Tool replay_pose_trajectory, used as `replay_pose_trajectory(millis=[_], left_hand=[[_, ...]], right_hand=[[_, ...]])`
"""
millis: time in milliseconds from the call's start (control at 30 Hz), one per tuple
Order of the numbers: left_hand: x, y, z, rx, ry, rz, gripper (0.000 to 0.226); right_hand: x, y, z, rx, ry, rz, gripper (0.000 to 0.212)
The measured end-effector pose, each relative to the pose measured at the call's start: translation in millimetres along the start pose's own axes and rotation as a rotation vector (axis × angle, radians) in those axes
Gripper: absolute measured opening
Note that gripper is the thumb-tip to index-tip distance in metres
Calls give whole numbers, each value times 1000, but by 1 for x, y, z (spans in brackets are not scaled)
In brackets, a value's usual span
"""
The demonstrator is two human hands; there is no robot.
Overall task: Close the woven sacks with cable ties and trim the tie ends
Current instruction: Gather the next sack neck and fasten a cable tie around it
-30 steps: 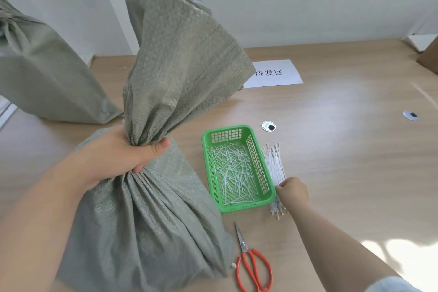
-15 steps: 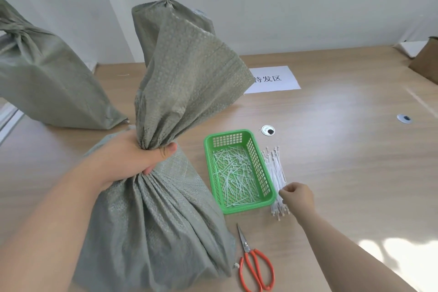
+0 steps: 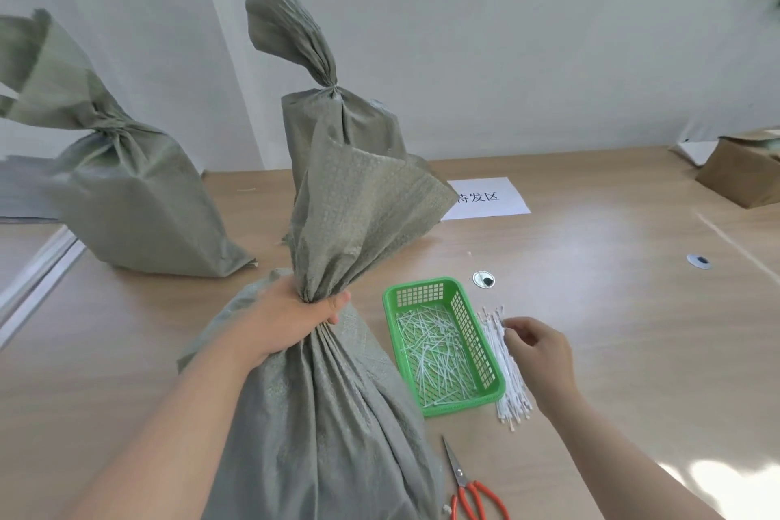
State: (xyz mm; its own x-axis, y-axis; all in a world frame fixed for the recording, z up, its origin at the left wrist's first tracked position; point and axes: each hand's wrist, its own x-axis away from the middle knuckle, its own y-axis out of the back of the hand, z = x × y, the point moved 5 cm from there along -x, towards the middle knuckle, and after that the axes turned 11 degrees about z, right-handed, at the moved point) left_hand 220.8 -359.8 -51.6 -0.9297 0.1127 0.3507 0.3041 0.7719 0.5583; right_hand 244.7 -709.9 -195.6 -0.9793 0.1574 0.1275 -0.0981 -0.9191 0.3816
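Note:
A grey-green woven sack (image 3: 320,414) stands on the table in front of me. My left hand (image 3: 291,317) is clenched around its gathered neck, and the loose top flares upward above my fist. To the right of a green basket (image 3: 418,285) lies a bundle of white cable ties (image 3: 510,384). My right hand (image 3: 540,346) hovers over the far half of that bundle, fingers spread and curled, fingertips touching the ties. No tie is lifted. Orange-handled scissors (image 3: 468,490) lie near the front edge, beside the sack.
The basket holds several cut white tie ends. Two tied sacks stand behind, one at the left (image 3: 126,203) and one at the back (image 3: 333,131). A paper label (image 3: 489,198) and a cardboard box (image 3: 743,173) sit farther right.
My right hand slid from the near end of the tie bundle toward its far end and its fingers spread. My left hand kept its grip on the sack neck. The view tilted upward.

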Motion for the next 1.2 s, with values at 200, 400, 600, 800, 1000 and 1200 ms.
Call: replay_pose_trajectory(millis=[200, 400, 600, 800, 1000, 1200], left_hand=[[12, 6, -3, -12, -80, -57, 8], [15, 5, -1, -62, -95, -52, 24], [14, 9, 5, -63, -142, -105, 27], [10, 10, 11, 42, -113, -115, 11], [10, 9, 15, 132, -107, -50, 12], [7, 7, 22, 134, -98, -5, 20]], right_hand=[[15, -45, 86, -76, 182, 123, 15], [40, -98, 144, -83, 241, 281, 15], [61, -138, 179, -273, 195, 445, 8], [67, -151, 188, -266, 227, 500, 9], [60, -139, 195, -169, 222, 668, 9], [47, -145, 220, -101, 223, 613, 38]])
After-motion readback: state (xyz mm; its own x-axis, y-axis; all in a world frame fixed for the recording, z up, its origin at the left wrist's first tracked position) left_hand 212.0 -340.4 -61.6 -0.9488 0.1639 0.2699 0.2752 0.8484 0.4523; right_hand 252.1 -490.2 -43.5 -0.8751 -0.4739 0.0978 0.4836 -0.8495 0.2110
